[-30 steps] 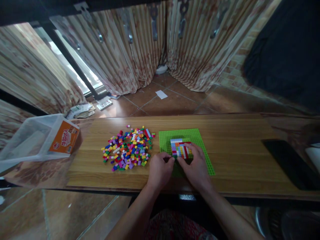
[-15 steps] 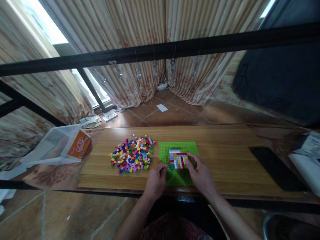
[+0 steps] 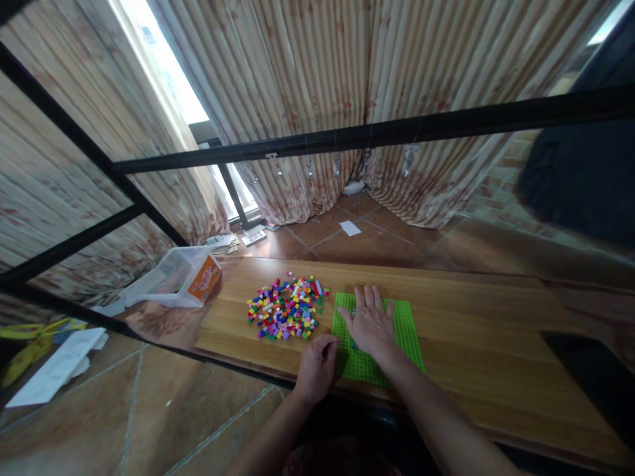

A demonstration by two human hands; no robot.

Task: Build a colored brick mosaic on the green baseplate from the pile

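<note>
My right hand lies flat with its fingers spread over the green studded baseplate. Beneath it is the patch of coloured bricks, now almost wholly covered; only bits show at the palm's left side. At the baseplate's left edge is my left hand, its fingers curled and thumb and forefinger together. Whatever is between those fingertips, if anything, is too small to make out. Left of the plate spreads a loose heap of small toy bricks in many colours.
Everything lies on a long wooden table. A clear plastic bin with an orange label is beyond its left end. At the right end rests a dark flat object. A black metal rail crosses in front of the curtains.
My right hand has gone from fingering the patch's right side to lying flat over it. My left hand stays curled by the plate's left edge. The camera view has turned left and tilted.
</note>
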